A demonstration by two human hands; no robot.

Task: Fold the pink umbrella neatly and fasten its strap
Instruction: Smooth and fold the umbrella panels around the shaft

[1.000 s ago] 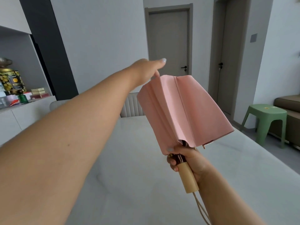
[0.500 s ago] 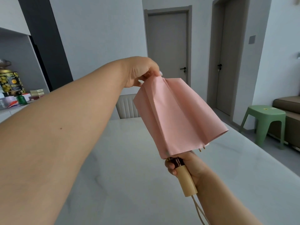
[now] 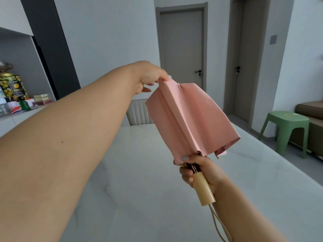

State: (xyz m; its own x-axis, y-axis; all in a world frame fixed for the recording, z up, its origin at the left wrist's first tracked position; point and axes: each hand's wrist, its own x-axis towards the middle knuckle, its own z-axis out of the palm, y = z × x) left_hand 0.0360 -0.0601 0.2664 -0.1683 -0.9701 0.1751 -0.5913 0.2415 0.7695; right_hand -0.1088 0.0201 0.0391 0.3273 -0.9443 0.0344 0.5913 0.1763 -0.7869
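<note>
Above table (image 3: 139, 198): left hand (image 3: 148, 77) pinching pink umbrella (image 3: 188, 119)

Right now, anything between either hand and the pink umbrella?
Nothing visible. The left hand already pinches the top edge of the pink umbrella, and the right hand grips its wooden handle just below the canopy. The umbrella is held up above the white table. The strap is not identifiable here.
</note>
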